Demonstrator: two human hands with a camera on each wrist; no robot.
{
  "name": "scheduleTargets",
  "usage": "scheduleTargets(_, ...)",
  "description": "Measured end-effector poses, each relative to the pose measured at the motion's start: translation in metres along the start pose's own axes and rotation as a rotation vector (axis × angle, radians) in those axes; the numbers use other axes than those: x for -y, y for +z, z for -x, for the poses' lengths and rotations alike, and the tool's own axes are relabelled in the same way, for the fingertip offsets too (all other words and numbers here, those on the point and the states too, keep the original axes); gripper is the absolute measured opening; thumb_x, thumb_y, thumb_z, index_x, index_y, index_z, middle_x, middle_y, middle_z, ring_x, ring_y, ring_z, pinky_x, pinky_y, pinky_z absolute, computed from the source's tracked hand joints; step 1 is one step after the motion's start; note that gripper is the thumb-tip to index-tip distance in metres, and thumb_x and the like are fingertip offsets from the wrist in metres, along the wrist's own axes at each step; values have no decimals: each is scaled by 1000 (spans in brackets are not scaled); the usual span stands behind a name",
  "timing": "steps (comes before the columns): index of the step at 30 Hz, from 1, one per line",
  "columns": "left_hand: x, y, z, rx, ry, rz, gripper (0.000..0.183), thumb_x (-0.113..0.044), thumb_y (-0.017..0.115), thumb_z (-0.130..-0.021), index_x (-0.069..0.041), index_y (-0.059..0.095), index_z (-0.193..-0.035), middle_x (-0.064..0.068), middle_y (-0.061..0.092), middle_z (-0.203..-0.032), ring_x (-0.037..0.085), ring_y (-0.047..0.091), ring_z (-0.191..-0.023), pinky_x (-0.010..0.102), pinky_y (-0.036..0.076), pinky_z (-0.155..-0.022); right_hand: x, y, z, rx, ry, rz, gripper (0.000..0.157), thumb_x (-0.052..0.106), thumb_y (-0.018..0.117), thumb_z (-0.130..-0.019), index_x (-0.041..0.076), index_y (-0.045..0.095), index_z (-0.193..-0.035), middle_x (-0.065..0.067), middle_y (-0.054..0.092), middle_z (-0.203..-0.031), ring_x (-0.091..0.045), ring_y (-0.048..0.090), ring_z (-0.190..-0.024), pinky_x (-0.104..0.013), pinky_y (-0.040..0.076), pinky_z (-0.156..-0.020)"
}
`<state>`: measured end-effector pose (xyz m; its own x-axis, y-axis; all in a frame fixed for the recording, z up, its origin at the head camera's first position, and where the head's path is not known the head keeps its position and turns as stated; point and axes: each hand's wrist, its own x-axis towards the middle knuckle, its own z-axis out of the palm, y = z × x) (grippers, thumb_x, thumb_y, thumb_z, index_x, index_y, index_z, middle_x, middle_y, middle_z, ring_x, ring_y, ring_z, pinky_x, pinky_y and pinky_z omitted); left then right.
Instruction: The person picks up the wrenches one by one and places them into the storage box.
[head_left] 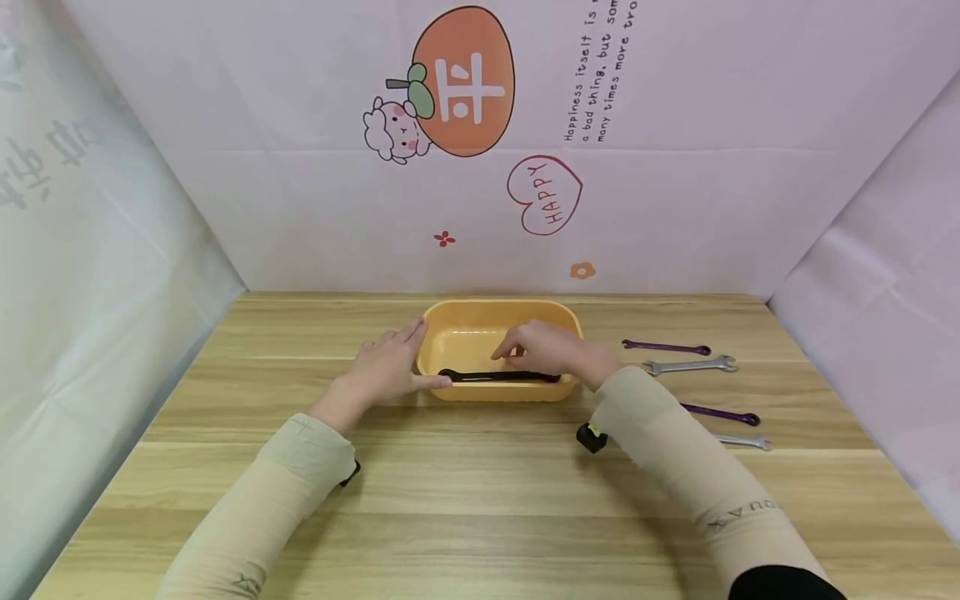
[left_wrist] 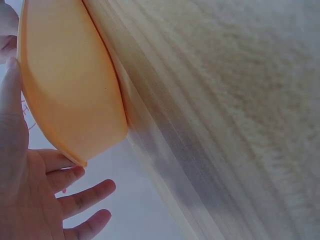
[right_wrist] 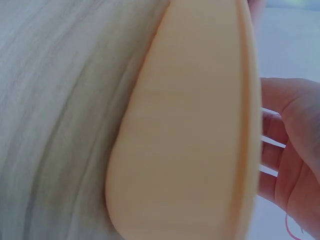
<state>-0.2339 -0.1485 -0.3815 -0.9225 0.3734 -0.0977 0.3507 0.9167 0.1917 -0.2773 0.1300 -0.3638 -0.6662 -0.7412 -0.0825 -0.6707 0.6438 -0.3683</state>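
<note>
A yellow plastic box [head_left: 457, 312] stands on the table toward the back. Inside it, along the front wall, lies a black wrench [head_left: 502, 377]. My left hand [head_left: 386, 367] rests against the box's left end, the thumb reaching over the front left rim; in the left wrist view its other fingers are spread, fairly straight. Over the right half of the box, my right hand [head_left: 551, 346] reaches in with fingers bent loosely downward, just behind the wrench. Nothing shows between its fingertips. In the right wrist view the box wall [right_wrist: 185, 125] hides those fingertips.
Right of the box lie a small purple wrench [head_left: 667, 347], a silver wrench [head_left: 690, 365], another purple wrench [head_left: 723, 413] and another silver one [head_left: 744, 442], the last two partly behind my right forearm. A printed white cloth [head_left: 675, 208] hangs behind the wooden table [head_left: 465, 500].
</note>
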Motion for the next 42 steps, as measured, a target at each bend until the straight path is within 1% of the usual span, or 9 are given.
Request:
scheduleTargets(9, -1, -1, 1, 2, 1, 3, 114, -76, 59, -88, -3, 15, -164, 12, 12, -170, 48, 31, -146, 69, 30, -112, -3, -14, 16, -53, -93, -20, 24, 3, 66, -98, 2, 77, -119, -10, 75, -115, -23, 71, -97, -39, 58, -83)
scheduleTargets(13, -2, -1, 2, 1, 3, 3, 114, -75, 60, -88, -3, 15, -164, 12, 12, -170, 48, 32, -146, 69, 30, -112, -6, -18, 24, -57, -102, -46, 25, 1, 65, -97, 0, 76, -120, -11, 74, -117, -25, 71, -100, -45, 57, -87)
scheduleTargets(16, -2, -1, 2, 0, 6, 3, 114, -76, 59, -88, -3, 15, -164, 12, 12, -170, 48, 32, -146, 69, 30, -112, -8, -20, 29, -52, -85, -70, 27, 1, 63, -98, 0, 74, -123, -13, 73, -120, -26, 69, -103, -49, 56, -90)
scheduleTargets(19, -1, 0, 2, 0, 11, 3, 115, -78, 58, -87, -3, 16, -163, 13, 13, -170, 49, 32, -146, 70, 30, -111, -10, -22, 36, -57, -76, -73, 30, 0, 62, -98, -1, 72, -126, -16, 71, -121, -26, 68, -103, -50, 56, -91)
scheduleTargets(25, 0, 1, 2, -4, 12, 7, 113, -75, 59, -89, -2, 16, -163, 13, 12, -170, 49, 31, -146, 71, 30, -111, -16, -25, 46, -104, -69, -53, 33, 0, 64, -98, 0, 69, -131, -14, 70, -126, -27, 68, -106, -50, 56, -89)
scheduleTargets(27, 0, 1, 2, -7, 10, 11, 112, -74, 60, -89, -2, 16, -163, 13, 12, -170, 49, 31, -146, 71, 29, -111, -18, -26, 50, -116, -60, -64, 33, -1, 65, -98, 0, 69, -131, -14, 70, -127, -29, 68, -108, -51, 56, -90)
scheduleTargets(31, 0, 1, 2, -7, 6, 18, 113, -74, 61, -89, -3, 16, -164, 14, 14, -170, 48, 31, -146, 71, 29, -111, -22, -31, 58, -143, -43, -70, 36, -2, 65, -97, 1, 68, -133, -15, 71, -124, -31, 68, -109, -52, 56, -88)
scheduleTargets(37, 0, 1, 1, -5, 6, 18, 113, -74, 61, -89, -2, 16, -164, 14, 14, -170, 49, 31, -146, 71, 29, -111, -31, -39, 73, -175, -12, -33, 39, -5, 66, -96, 0, 67, -134, -17, 72, -118, -31, 69, -103, -51, 57, -84)
scheduleTargets(42, 0, 1, 1, 1, 3, 22, 113, -74, 61, -89, -3, 15, -164, 14, 13, -170, 49, 30, -146, 71, 29, -111, -42, -46, 87, -188, 24, -17, 35, -5, 64, -96, 2, 70, -131, -16, 72, -122, -33, 69, -108, -50, 57, -87)
